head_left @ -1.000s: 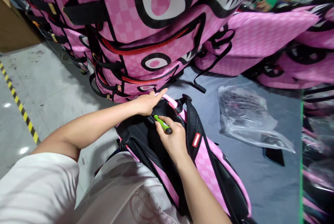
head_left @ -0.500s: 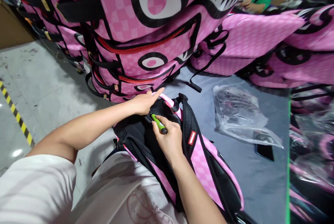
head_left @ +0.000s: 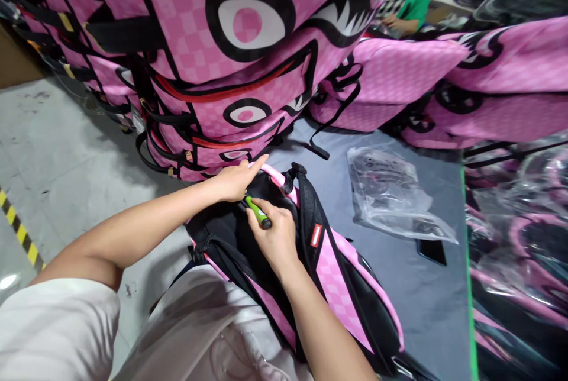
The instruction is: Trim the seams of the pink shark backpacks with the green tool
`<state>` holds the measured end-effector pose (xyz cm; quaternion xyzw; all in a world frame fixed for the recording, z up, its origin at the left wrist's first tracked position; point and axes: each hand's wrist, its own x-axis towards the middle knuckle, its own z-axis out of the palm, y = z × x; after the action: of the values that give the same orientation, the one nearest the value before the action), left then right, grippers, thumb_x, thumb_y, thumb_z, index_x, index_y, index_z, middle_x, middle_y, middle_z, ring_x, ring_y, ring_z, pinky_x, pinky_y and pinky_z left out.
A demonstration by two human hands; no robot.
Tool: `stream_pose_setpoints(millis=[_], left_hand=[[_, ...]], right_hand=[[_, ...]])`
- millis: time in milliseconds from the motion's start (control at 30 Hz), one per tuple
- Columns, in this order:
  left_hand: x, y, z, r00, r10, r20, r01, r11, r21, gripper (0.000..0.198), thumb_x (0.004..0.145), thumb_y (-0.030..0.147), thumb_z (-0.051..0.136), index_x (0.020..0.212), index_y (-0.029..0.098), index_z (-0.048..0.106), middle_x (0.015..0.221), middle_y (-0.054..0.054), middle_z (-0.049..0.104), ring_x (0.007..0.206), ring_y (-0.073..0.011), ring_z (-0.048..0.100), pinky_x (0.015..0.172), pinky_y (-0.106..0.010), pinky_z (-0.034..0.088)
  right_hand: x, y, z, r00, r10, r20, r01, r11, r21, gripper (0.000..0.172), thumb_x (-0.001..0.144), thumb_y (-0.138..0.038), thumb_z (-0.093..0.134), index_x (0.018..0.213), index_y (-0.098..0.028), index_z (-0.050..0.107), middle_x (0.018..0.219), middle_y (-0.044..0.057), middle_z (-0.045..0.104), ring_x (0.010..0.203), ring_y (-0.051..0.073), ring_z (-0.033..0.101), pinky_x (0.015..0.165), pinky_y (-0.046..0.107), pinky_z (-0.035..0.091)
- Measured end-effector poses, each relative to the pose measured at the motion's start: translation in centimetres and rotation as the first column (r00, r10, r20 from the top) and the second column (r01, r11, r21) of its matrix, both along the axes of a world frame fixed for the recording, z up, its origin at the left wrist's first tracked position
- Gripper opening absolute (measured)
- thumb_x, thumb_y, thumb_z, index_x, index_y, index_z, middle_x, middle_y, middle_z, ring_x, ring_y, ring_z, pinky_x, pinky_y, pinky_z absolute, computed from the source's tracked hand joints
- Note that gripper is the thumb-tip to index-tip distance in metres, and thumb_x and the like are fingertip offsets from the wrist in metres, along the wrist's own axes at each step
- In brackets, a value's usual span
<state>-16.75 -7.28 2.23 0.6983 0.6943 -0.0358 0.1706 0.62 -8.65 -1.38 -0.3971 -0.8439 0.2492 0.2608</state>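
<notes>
A pink-and-black backpack (head_left: 341, 283) lies in front of me with its black back side and shoulder straps up. My left hand (head_left: 239, 181) is at its top edge, fingers curled on the fabric and the index finger stretched along the pink carry handle (head_left: 276, 175). Closed around a green-handled tool (head_left: 257, 212) with a black end is my right hand (head_left: 276, 236). The tool's far end points at the fabric under my left fingers, and its tip is hidden there. A red label (head_left: 316, 235) shows on one strap.
Pink checkered backpacks (head_left: 177, 32) are stacked high just ahead, more (head_left: 381, 73) to the right. A clear plastic bag (head_left: 386, 191) and a dark phone (head_left: 431, 251) lie on the grey table (head_left: 399, 292). Bagged goods (head_left: 523, 251) lie beyond its green edge. A person in green (head_left: 410, 2) is behind.
The view has shifted, so most things sit a little further left. Both hands keep nearly the same place on the backpack, and the green-handled tool stays in my right hand.
</notes>
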Motion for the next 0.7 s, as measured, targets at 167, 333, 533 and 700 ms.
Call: stream_pose_setpoints(millis=[167, 333, 533, 700], left_hand=[[-0.1, 0.1, -0.7, 1.000, 0.002, -0.005, -0.002, 1.000, 0.022, 0.102, 0.085, 0.017, 0.058, 0.155, 0.030, -0.015, 0.134, -0.016, 0.049, 0.104, -0.0288, 0.068, 0.077, -0.032, 0.052], [-0.4, 0.3, -1.0, 1.000, 0.014, -0.009, -0.013, 0.999, 0.037, 0.102, 0.084, 0.017, 0.058, 0.155, 0.032, -0.014, 0.132, -0.015, 0.050, 0.104, -0.0286, 0.068, 0.076, -0.032, 0.052], [-0.6, 0.1, -1.0, 0.999, 0.002, 0.045, -0.004, 0.999, 0.044, 0.099, 0.084, 0.015, 0.057, 0.156, 0.027, -0.010, 0.134, -0.016, 0.050, 0.112, -0.0296, 0.065, 0.081, -0.033, 0.051], [-1.1, 0.7, -1.3, 0.998, -0.012, 0.063, 0.008, 0.999, 0.053, 0.097, 0.086, 0.018, 0.053, 0.155, 0.028, -0.013, 0.138, -0.015, 0.049, 0.115, -0.0274, 0.064, 0.083, -0.031, 0.052]], right_hand=[[0.0, -0.1, 0.3, 0.998, -0.025, 0.053, 0.025, 1.000, 0.009, 0.019, 0.088, -0.028, 0.061, 0.102, -0.022, 0.073, 0.090, 0.006, 0.078, 0.076, 0.023, 0.073, 0.073, 0.034, 0.053], [-0.3, 0.1, 0.1, 1.000, -0.007, 0.016, 0.007, 1.000, 0.007, 0.020, 0.087, -0.027, 0.062, 0.104, -0.024, 0.072, 0.090, 0.004, 0.078, 0.076, 0.022, 0.073, 0.075, 0.034, 0.053], [-0.8, -0.5, 0.5, 0.998, -0.043, 0.048, 0.044, 0.999, -0.020, 0.016, 0.085, -0.023, 0.067, 0.099, -0.024, 0.073, 0.090, 0.003, 0.079, 0.081, 0.021, 0.074, 0.081, 0.032, 0.051], [3.8, -0.9, 4.2, 0.987, -0.072, -0.146, 0.085, 0.993, 0.085, 0.008, 0.085, -0.026, 0.066, 0.092, -0.025, 0.070, 0.103, 0.001, 0.077, 0.093, 0.020, 0.072, 0.086, 0.033, 0.049]])
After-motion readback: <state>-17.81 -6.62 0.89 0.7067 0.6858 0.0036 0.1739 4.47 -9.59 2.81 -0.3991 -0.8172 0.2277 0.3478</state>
